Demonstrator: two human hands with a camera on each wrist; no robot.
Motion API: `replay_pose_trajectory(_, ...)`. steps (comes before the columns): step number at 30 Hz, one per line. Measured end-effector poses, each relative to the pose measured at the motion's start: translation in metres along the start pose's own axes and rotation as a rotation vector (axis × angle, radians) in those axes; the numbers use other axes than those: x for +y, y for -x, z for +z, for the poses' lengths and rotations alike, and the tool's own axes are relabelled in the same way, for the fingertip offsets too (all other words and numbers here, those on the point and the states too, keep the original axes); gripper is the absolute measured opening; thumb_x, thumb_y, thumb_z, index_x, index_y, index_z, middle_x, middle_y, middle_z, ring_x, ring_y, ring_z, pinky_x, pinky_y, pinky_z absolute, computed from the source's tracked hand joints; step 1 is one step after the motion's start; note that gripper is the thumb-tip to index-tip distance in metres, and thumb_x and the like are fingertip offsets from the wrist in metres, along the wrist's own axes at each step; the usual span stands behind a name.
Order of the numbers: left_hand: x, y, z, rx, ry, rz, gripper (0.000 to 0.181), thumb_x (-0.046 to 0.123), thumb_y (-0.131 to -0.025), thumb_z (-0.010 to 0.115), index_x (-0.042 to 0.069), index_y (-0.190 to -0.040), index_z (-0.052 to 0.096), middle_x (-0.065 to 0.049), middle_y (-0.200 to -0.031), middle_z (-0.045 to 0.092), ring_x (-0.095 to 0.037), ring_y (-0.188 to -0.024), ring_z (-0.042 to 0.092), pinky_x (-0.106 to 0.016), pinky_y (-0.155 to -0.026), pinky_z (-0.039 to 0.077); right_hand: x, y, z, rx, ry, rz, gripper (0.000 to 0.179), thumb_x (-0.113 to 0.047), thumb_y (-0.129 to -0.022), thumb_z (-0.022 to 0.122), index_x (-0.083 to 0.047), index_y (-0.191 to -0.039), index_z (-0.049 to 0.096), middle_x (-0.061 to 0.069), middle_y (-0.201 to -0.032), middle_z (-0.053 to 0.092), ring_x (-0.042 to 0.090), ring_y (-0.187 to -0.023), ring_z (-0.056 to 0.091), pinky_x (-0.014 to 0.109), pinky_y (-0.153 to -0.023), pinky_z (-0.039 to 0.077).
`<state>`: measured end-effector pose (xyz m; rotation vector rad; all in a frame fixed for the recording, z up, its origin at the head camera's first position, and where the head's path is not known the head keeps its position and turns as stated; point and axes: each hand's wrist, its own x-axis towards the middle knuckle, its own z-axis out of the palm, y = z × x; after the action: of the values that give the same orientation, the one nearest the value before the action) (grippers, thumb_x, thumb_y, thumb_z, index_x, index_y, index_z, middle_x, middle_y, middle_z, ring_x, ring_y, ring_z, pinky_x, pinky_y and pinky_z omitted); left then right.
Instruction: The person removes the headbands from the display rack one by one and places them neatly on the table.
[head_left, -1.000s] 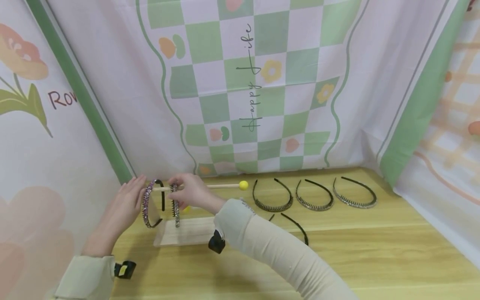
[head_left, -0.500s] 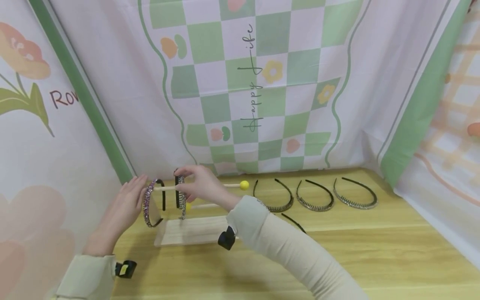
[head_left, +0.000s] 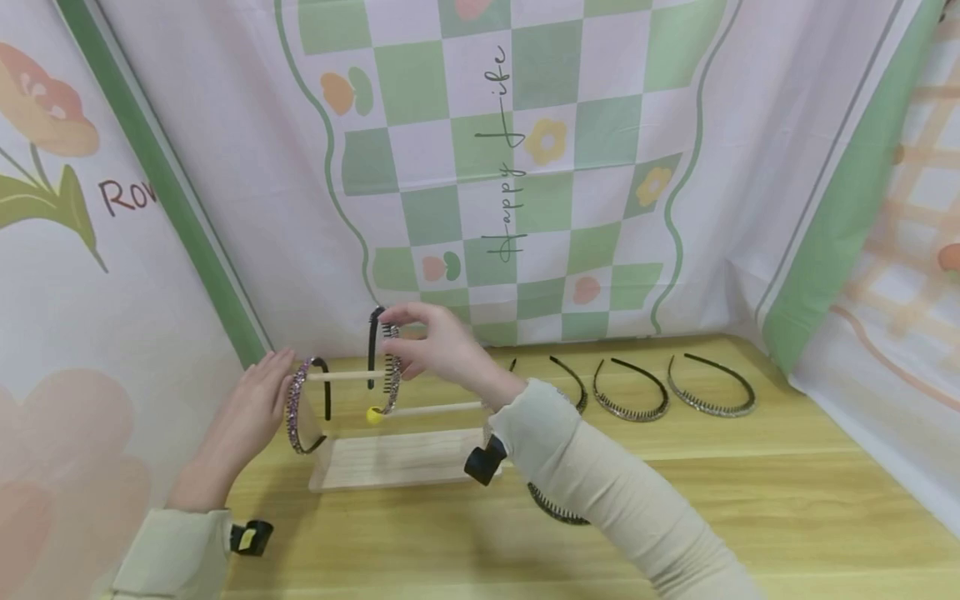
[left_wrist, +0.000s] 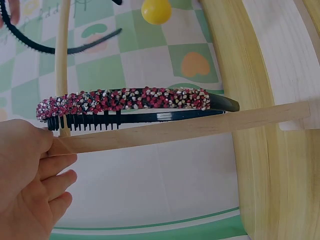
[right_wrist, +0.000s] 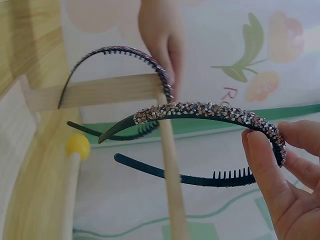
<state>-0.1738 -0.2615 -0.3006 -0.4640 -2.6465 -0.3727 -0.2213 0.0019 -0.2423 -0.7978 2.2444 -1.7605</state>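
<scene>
In the head view my left hand (head_left: 258, 396) is at the left end of a wooden stand (head_left: 405, 460). The left wrist view shows its thumb and fingers gripping the top of the upright (left_wrist: 175, 132). Beside that upright a headband with pink and silver stones (left_wrist: 150, 99) hangs on the upper rod (head_left: 345, 377). My right hand (head_left: 446, 350) pinches another headband (right_wrist: 200, 109), black with toothed inner edge and sparkly stones, by its curved middle. The rod passes between its two arms. A lower rod ends in a yellow ball (head_left: 373, 415).
Several toothed headbands lie on the wooden table (head_left: 750, 500) to the right, among them one headband (head_left: 630, 414) in the back row and one headband (head_left: 558, 508) partly behind my right sleeve (head_left: 600, 475). A patterned curtain (head_left: 540, 208) stands behind the table.
My right hand has moved right and upward along the upper rod, carrying the pinched headband away from the pink-stoned one. My left hand has stayed in place on the stand.
</scene>
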Motion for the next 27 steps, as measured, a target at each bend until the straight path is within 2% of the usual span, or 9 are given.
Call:
replay_pose_trajectory(12,0.001,0.001,0.0,0.005,-0.003,0.002,0.039,0.006,-0.098,0.039,-0.014,-0.132,0.036,-0.033,-0.134,0.036,-0.049,-0.124,0.03,-0.053,-0.108,0.016,-0.001,0.019,-0.031,0.033,-0.038,-0.041,0.035,-0.013,-0.088,0.064,-0.009,-0.122,0.055,0.007,-0.126,0.049,0.028,-0.074,0.064,0.035,-0.066,0.057)
replay_pose_trajectory(27,0.001,0.001,-0.001,-0.009,-0.003,-0.004,0.04,0.007,-0.098,0.038,-0.014,-0.132,0.035,-0.033,-0.134,0.035,-0.048,-0.125,0.029,-0.053,-0.108,0.015,0.002,0.04,-0.06,0.103,0.002,-0.061,0.036,-0.016,-0.087,0.065,-0.01,-0.121,0.055,0.003,-0.122,0.052,0.026,-0.068,0.062,0.038,-0.064,0.057)
